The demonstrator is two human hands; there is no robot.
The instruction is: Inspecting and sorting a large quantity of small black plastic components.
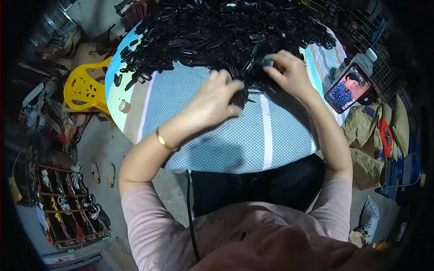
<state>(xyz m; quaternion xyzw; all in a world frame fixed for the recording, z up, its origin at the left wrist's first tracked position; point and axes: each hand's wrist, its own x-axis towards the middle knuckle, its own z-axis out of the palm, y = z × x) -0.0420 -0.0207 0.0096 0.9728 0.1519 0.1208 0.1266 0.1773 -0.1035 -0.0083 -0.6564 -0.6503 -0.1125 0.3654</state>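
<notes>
A big heap of black plastic buckles (212,36) covers the far half of the round table. My left hand (214,101), smeared by motion, is at the heap's near edge with its fingers curled. Dark pieces lie by its thumb and forefinger, and I cannot tell whether it grips one. At the heap's front right, my right hand (289,74) has thumb and fingers bent together round a black buckle (260,63), which is blurred. Between the hands, a few black buckles (254,90) lie on the dotted blue-grey cloth (217,149).
A phone (348,88) showing a video leans against a clear plastic bottle (361,63) at the table's right. A small white cup (124,106) is near the left edge. A yellow chair (86,88) stands beyond it. Shoe rack (70,207) lower left; brown sacks (366,144) right.
</notes>
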